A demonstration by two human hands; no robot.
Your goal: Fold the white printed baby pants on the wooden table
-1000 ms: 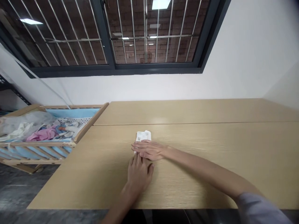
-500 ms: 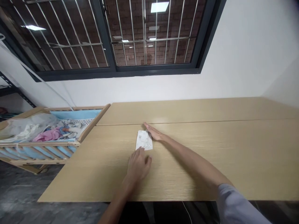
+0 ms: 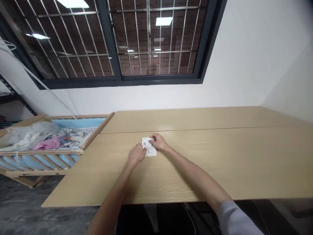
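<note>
A small white printed packet (image 3: 151, 151) lies on the pale wooden table (image 3: 207, 156), in front of me. My left hand (image 3: 137, 153) grips its left edge, with the thumb on top and the fingers bent at the side. At the upper right corner, my right hand (image 3: 158, 141) pinches the packet between thumb and fingers. The packet looks flat and roughly square; its print is too small to read.
To the left stands a wooden crib (image 3: 84, 148) with blue lining, holding pink and white cloths (image 3: 50, 143) and a clear plastic bag (image 3: 36, 129). Behind the table rise a white wall (image 3: 232, 88) and a barred window (image 3: 156, 80). A seam runs along the tabletop.
My left hand has moved up from below the packet to its left edge. My right hand has gone from lying outstretched beside it to pinching its corner. The camera view has tilted slightly.
</note>
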